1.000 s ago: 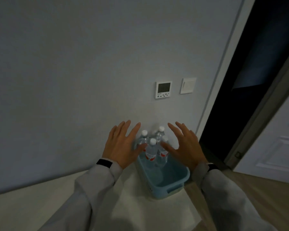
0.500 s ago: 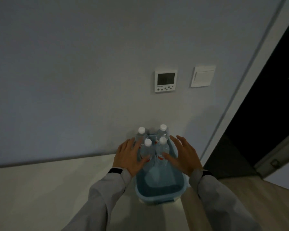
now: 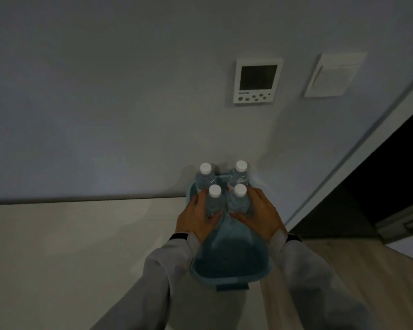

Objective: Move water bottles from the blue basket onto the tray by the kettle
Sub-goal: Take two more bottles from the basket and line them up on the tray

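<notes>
Hands, left hand (image 3: 197, 221) and right hand (image 3: 260, 216), each clasp a bottle; labels unreadable.

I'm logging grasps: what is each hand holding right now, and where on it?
The left hand grips the near-left bottle by its body; the right hand grips the near-right bottle likewise, below the caps.

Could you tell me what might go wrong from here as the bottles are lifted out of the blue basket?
1. The left hand and right hand each close on a front bottle of four packed tight; lifting may tip the rear bottles.
2. The blue basket sits at the counter end, so a tug might shift it off.
3. Dim light makes grip harder to judge.
</notes>
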The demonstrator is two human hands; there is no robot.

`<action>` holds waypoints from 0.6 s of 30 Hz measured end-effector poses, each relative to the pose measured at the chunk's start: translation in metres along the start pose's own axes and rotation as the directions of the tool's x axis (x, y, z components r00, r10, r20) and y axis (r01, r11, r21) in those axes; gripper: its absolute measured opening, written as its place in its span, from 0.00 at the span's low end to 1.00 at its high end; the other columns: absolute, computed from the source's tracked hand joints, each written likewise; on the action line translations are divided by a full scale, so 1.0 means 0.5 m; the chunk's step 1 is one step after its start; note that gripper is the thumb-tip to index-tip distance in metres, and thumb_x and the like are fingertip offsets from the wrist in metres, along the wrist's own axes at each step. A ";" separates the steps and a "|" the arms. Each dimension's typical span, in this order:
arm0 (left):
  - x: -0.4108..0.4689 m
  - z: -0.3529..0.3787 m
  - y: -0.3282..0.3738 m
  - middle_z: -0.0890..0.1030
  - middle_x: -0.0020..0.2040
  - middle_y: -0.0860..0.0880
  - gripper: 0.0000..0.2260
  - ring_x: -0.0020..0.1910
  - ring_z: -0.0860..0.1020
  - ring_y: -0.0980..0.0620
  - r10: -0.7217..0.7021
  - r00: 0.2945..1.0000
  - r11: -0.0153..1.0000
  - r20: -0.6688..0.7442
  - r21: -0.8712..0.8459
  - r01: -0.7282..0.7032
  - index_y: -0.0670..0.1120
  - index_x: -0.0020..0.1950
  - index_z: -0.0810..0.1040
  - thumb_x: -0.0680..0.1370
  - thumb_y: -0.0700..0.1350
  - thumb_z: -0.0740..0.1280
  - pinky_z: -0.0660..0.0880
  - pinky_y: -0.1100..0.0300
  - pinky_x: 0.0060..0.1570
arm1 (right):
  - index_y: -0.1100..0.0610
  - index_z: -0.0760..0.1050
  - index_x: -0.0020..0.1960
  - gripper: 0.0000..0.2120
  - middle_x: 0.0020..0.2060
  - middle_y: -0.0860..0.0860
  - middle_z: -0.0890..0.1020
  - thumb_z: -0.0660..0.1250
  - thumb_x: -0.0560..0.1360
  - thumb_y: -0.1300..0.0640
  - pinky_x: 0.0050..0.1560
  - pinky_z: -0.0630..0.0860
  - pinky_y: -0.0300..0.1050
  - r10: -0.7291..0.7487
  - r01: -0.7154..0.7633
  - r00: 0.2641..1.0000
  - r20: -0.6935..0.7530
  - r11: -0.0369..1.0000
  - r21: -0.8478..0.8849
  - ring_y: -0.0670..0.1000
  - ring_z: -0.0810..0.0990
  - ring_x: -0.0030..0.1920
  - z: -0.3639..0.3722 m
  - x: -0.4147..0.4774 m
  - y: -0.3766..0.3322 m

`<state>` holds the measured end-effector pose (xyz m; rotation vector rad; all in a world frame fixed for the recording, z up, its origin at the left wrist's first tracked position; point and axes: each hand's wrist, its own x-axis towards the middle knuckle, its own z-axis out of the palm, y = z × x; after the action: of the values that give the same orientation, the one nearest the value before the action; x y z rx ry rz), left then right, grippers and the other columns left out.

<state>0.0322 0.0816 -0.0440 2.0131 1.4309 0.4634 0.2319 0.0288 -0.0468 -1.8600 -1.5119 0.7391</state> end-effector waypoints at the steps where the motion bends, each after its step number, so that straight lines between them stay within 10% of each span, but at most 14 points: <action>1: 0.002 0.003 0.000 0.73 0.70 0.47 0.33 0.63 0.76 0.41 -0.008 1.000 1.000 -0.003 -0.011 0.008 0.59 0.73 0.56 0.73 0.64 0.67 0.77 0.47 0.56 | 0.45 0.64 0.72 0.36 0.63 0.46 0.74 0.76 0.70 0.45 0.62 0.69 0.39 -0.002 0.002 1.000 0.002 1.000 0.019 0.51 0.75 0.65 0.000 0.005 0.003; 18: -0.032 -0.022 0.012 0.79 0.65 0.47 0.32 0.62 0.78 0.45 -0.049 0.996 0.975 -0.079 -0.219 0.031 0.53 0.70 0.68 0.70 0.59 0.75 0.76 0.48 0.60 | 0.40 0.67 0.67 0.33 0.62 0.40 0.74 0.80 0.67 0.49 0.62 0.68 0.29 -0.025 0.040 0.997 -0.073 0.974 0.221 0.44 0.74 0.64 -0.004 -0.025 -0.013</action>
<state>0.0245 0.0684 -0.0308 1.8061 1.4023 0.6647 0.2272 0.0171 -0.0402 -1.6731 -1.3538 0.7860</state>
